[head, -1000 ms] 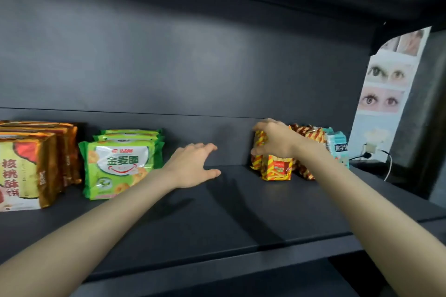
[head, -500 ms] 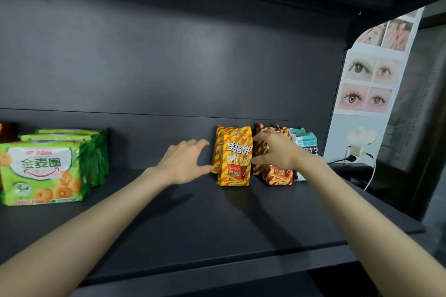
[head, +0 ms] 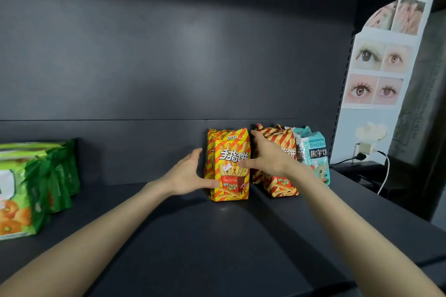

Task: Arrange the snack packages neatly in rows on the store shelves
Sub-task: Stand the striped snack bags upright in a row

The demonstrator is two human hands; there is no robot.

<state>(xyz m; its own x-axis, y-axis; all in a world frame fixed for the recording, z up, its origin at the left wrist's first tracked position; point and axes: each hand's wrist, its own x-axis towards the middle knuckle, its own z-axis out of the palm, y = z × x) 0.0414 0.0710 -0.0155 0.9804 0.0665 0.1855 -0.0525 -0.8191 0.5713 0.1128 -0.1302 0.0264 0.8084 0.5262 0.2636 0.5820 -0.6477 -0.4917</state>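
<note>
A yellow-orange finger-biscuit pack (head: 228,164) stands upright at the middle back of the dark shelf (head: 217,236). My left hand (head: 187,173) lies flat against its left side, fingers apart, thumb at its base. My right hand (head: 268,158) clasps its right edge, thumb across the front and fingers behind. Right behind that hand stand several more striped finger-biscuit packs (head: 280,183), partly hidden by it. A teal bear-biscuit pack (head: 313,154) stands at their right.
Green biscuit packs (head: 36,181) stand in rows at the shelf's left end. A bare stretch of shelf lies between them and the yellow-orange pack. Past the shelf's right end is a wall poster (head: 376,75) and a plugged-in white cable (head: 383,176).
The view has shifted right, pushing the green packs toward the left edge. My left hand has moved in against the yellow-orange pack, and my right hand went from the striped pack to this pack's right edge.
</note>
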